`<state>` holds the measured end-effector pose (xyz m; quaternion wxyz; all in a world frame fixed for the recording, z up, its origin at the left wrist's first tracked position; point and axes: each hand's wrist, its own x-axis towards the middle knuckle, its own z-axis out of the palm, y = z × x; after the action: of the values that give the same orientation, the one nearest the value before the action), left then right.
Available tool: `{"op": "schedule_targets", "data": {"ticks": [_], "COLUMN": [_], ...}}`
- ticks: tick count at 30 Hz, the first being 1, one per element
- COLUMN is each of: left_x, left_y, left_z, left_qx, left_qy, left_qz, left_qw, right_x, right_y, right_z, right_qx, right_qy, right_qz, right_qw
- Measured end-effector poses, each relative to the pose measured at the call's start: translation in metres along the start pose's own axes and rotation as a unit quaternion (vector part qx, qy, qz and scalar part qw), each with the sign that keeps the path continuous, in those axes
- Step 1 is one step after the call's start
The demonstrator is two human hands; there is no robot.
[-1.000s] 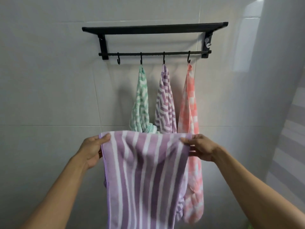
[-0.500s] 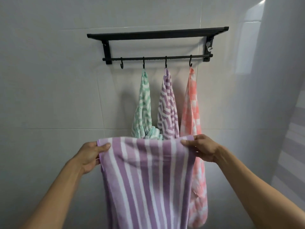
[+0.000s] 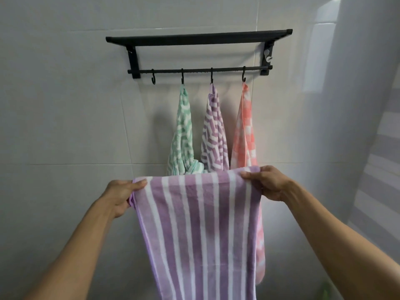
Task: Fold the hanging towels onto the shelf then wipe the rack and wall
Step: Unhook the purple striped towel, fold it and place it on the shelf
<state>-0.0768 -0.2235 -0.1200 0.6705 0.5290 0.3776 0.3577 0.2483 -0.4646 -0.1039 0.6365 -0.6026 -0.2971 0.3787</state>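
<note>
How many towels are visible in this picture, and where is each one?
4. The green towel, zigzag purple towel and pink towel hang from hooks; both hands hold the striped purple towel below them. Its spread could hide others.

No readable text, labels, brands or numbers anywhere in view.
</note>
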Motion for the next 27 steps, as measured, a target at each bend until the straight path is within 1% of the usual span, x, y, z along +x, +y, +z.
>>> {"op": "schedule_targets", "data": {"ticks": [2,3,5,7,9,12,14,16,17,19,22,24,27], "left_x": [0.003,0.006,0.007,0.002,0.001,0.004,0.001,-0.003,-0.002,0.003,0.007,0.008,0.011], "left_y": [0.002,0.006,0.015,0.015,0.018,0.032,0.038,0.037,0.037,0.043,0.055,0.058,0.062], "left_z": [0.004,0.004,0.006,0.01,0.012,0.014,0.018,0.022,0.021,0.019,0.018,0.018,0.019], "left_qx": [-0.031,-0.058,-0.086,-0.039,-0.014,-0.084,-0.081,-0.041,-0.036,-0.052,-0.039,-0.036,-0.028], "left_qy": [0.073,0.091,0.08,0.054,0.072,0.086,0.085,0.092,0.102,0.121,0.143,0.145,0.142], "left_qz": [0.0,0.015,0.053,0.051,0.046,0.079,0.093,0.076,0.072,0.075,0.084,0.086,0.094], "left_qw": [0.997,0.994,0.992,0.996,0.996,0.99,0.989,0.992,0.991,0.989,0.985,0.985,0.985], "right_x": [0.001,0.001,0.001,0.002,0.003,0.004,0.004,0.005,0.006,0.009,0.012,0.014,0.015], "right_y": [-0.001,-0.003,-0.008,-0.015,-0.022,-0.032,-0.041,-0.047,-0.047,-0.049,-0.058,-0.068,-0.075], "right_z": [-0.001,-0.001,0.003,0.004,0.005,0.009,0.009,0.007,0.007,0.009,0.017,0.021,0.024], "right_qx": [-0.001,-0.006,-0.056,-0.084,-0.075,-0.058,-0.073,-0.117,-0.128,-0.119,-0.097,-0.076,-0.078], "right_qy": [0.046,0.063,0.076,0.089,0.117,0.154,0.152,0.134,0.139,0.175,0.216,0.223,0.209], "right_qz": [-0.008,-0.009,0.0,0.003,-0.001,-0.021,-0.025,-0.01,-0.009,-0.026,-0.058,-0.079,-0.088], "right_qw": [0.999,0.998,0.996,0.993,0.99,0.986,0.985,0.984,0.982,0.977,0.97,0.969,0.971]}}
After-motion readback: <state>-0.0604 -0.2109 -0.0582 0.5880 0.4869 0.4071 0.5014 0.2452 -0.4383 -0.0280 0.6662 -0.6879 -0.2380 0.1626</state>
